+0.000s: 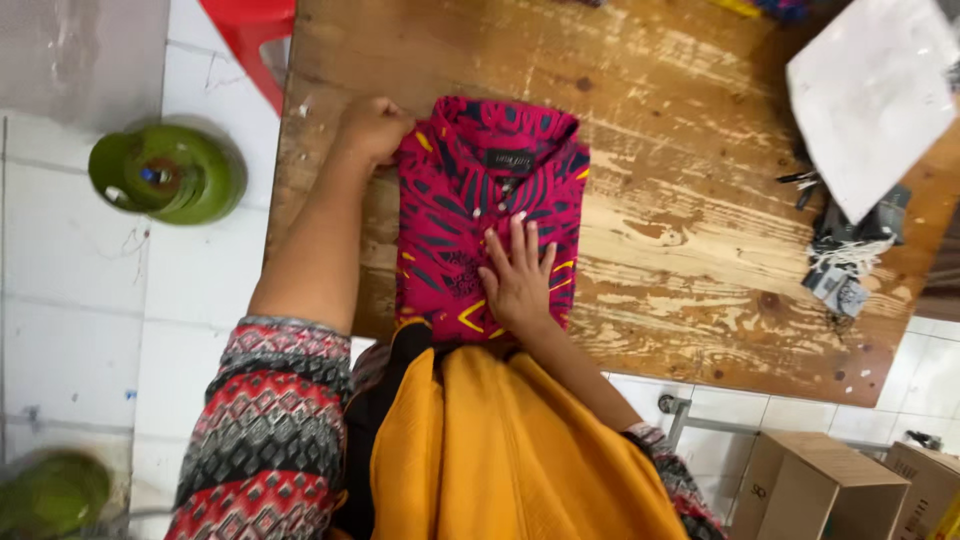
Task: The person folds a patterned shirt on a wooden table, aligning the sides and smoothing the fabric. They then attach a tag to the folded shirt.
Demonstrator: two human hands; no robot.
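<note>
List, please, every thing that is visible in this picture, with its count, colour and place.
Folded patterned shirt: one, magenta and dark blue with yellow marks, on the table's left part.
Worn wooden table: one, brown, centre.
White sheet: one, table's upper right corner.
Round green gas cylinder: one, on the tiled floor, left.
Red plastic chair: one, top left, partly seen.
Cardboard boxes: two, brown, lower right.
Left hand: closed, at the shirt's upper left corner.
Right hand: flat, fingers spread, on the shirt.

Folded red shirt [487,215] on wood table [680,250], right hand [518,280] flat on it, left hand [372,128] at collar corner
</note>
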